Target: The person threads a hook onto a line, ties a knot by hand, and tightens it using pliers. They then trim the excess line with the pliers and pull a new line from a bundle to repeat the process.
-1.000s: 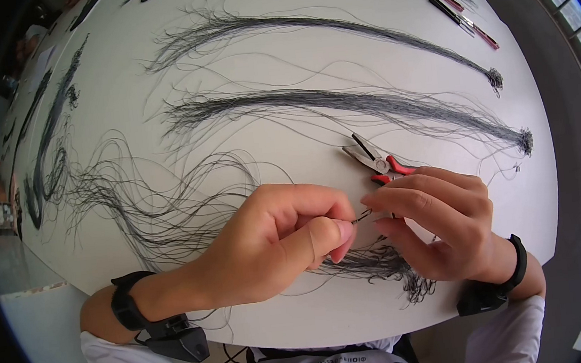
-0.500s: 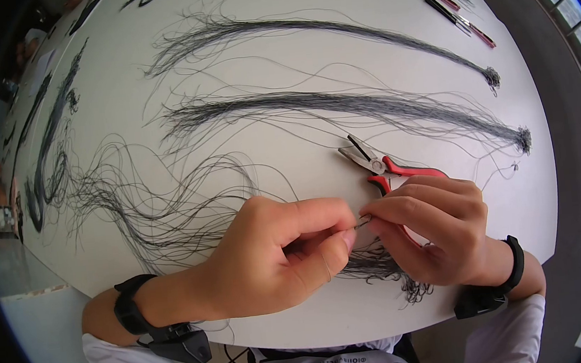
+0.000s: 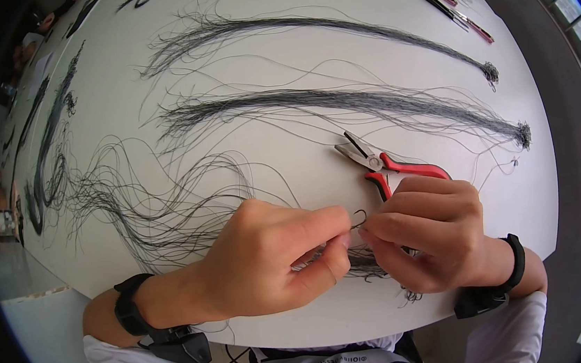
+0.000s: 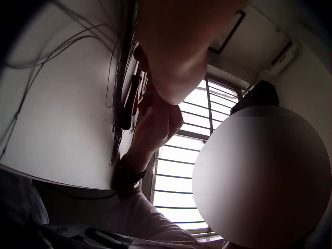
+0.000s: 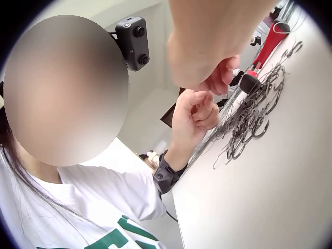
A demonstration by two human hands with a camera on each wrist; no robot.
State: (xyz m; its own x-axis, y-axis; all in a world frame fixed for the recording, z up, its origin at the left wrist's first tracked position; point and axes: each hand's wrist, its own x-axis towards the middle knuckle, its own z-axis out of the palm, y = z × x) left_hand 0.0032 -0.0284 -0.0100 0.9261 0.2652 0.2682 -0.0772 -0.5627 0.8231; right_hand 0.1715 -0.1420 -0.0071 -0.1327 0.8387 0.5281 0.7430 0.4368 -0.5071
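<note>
A small dark fish hook (image 3: 361,214) shows between the two hands in the head view, its bend curving upward. My left hand (image 3: 280,252) pinches its shank between thumb and forefinger. From the other side my right hand (image 3: 428,235) has curled fingers, with thumb and forefinger tips right at the hook's bend. Below the hands lies a bundle of hooks on dark lines (image 3: 363,265), partly covered by them; in the right wrist view its hooks (image 5: 254,124) are plain. Just beyond the right hand, red-handled pliers (image 3: 372,162) lie with jaws apart.
Two long bundles of dark line, a nearer one (image 3: 310,99) and a farther one (image 3: 331,23), stretch across the white table (image 3: 501,189). Loose wavy lines (image 3: 167,207) spread at left. Slim tools (image 3: 445,9) lie at the far right.
The right hand's fingers have drawn in and curled beside the left fingertips. The hook's bend now stands up between the hands. The pliers' handles show more.
</note>
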